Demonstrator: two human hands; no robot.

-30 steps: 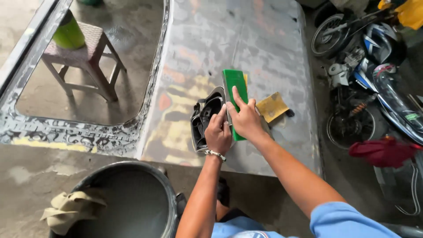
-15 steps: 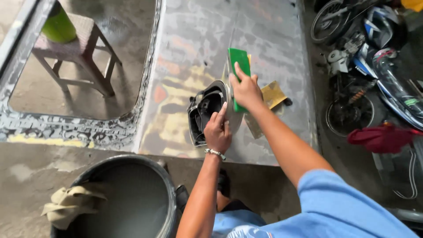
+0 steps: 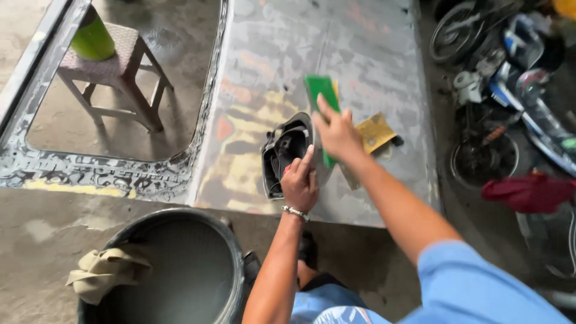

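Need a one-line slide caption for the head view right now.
Right hand presses a green sanding block on a bare metal panel; left hand steadies a black housing.

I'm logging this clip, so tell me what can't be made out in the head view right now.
- Right hand: motion-blurred; it covers the middle of the green block.
- Left hand: hides part of the black part.
- Yellow sheet: partly behind the right forearm.
- Motorbikes: cut off by the right edge.
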